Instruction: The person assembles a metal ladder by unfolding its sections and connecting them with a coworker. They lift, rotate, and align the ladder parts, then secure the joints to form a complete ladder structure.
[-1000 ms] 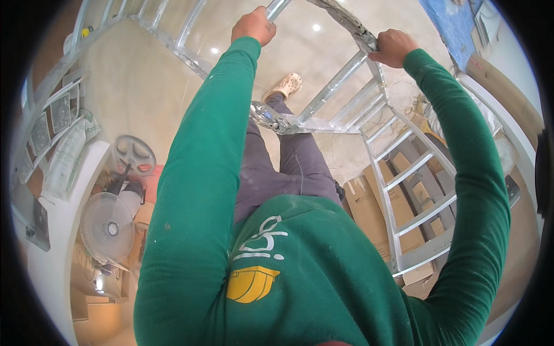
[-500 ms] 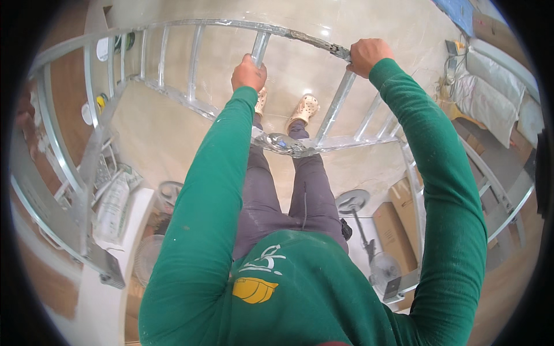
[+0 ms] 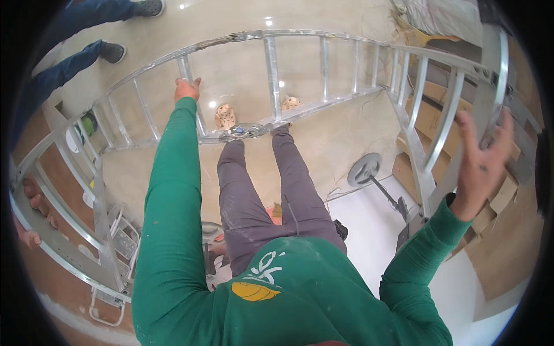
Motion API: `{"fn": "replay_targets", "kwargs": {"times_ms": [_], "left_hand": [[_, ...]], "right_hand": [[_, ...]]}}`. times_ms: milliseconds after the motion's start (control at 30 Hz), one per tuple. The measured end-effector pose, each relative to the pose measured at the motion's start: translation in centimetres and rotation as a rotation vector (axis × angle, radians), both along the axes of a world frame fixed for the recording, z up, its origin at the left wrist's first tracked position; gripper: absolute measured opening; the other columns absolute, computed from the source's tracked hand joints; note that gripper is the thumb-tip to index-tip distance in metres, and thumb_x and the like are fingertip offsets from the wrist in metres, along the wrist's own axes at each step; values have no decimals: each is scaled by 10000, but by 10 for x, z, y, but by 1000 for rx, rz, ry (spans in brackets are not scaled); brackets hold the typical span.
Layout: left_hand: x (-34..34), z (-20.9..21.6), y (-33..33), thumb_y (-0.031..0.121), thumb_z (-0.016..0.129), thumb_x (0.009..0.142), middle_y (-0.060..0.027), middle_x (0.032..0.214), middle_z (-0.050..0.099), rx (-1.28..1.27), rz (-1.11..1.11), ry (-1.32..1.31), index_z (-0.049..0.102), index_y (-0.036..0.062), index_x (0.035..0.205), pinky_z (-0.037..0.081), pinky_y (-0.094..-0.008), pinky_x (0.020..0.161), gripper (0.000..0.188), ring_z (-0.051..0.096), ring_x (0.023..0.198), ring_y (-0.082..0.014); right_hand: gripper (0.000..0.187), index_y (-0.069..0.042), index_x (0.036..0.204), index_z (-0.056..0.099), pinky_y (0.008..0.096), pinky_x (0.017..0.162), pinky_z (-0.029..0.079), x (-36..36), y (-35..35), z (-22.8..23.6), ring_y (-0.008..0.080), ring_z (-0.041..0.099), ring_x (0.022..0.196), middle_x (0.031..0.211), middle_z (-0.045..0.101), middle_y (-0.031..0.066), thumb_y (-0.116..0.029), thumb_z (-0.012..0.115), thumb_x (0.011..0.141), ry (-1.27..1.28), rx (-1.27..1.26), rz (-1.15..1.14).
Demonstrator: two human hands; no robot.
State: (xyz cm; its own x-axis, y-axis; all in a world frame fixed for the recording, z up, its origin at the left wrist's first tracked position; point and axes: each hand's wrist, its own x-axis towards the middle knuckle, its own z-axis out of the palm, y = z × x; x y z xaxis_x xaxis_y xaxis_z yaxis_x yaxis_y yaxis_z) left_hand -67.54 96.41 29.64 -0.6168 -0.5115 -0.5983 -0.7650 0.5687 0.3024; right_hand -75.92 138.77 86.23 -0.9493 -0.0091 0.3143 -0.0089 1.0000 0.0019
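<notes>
A long jointed aluminium ladder stretches across in front of me, its end sections bent back toward me on both sides. Around one of its rungs, left of the middle, my left hand is closed. Dirty, splattered hinge joints show on both rails of the middle section. My right hand is raised at the right with its fingers apart, close to the rail of the right end section; it holds nothing. At the far left, a co-worker's hand rests on the ladder's left end section.
A person in jeans stands at the upper left. Between the ladder's right section and me is a round-based stand. Cardboard boxes lie behind that section. A white metal-framed item is on the left. The glossy floor reflects lights.
My right hand has let go of the ladder and moved right, opening. My left hand has shifted left with its rung. The ladder has swung, and a person's legs now show at upper left.
</notes>
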Motion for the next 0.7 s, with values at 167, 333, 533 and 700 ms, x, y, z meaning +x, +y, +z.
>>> {"fn": "replay_targets", "kwargs": {"times_ms": [167,333,533,700], "left_hand": [[5,-8,-18,587,744,865,-341,1342,604,-4,-226,-68,391,-106,1426,495,-486,1062,960,616,1238,-457],[72,72,25,545,705,914,-296,1464,513,-85,9,389,411,-72,1498,390,-482,1159,899,490,1354,-443],[160,242,108,328,780,908,-240,1386,585,245,16,518,476,-19,1458,480,-426,1069,718,604,1263,-354],[189,397,120,262,779,912,-197,1336,627,266,4,579,546,6,1398,483,-411,1052,596,626,1232,-308]], "right_hand": [[720,43,1488,448,364,1047,443,3,36,12,244,603,1168,1290,622,155,-244,761,907,-471,-394,-65],[572,1,1424,519,277,675,470,10,81,-2,111,570,750,967,600,42,-209,640,905,-772,-1055,-143],[619,20,1441,477,270,581,470,24,72,-40,100,524,656,844,542,13,-165,627,869,-679,-1057,-100],[690,80,1440,439,259,529,424,30,34,-78,98,530,635,885,585,29,-104,672,818,-744,-1053,-69]]}}
